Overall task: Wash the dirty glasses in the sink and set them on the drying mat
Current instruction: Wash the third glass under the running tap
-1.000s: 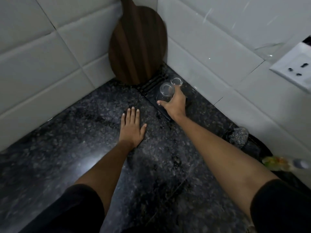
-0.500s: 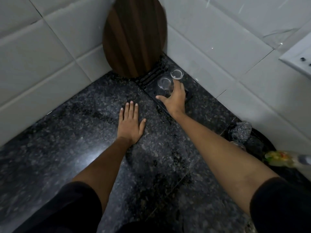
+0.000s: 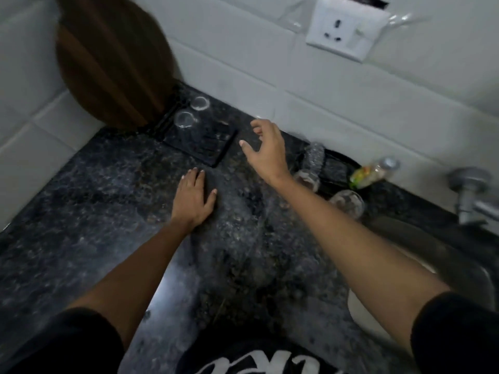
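now both glasses (image 3: 186, 120) sit on the mat (image 3: 208, 143), apart from the empty right hand (image 3: 267, 149).

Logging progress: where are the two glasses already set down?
In the head view, both glasses stand side by side on the far left corner of the drying mat, beside the wooden board, left of the empty right hand.

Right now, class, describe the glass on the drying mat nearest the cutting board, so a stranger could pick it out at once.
Find the round wooden cutting board leaning in the tiled corner. At its foot lies a dark ribbed drying mat with two clear glasses on it. Yours is the nearer glass, in front of the second glass that stands closer to the wall.
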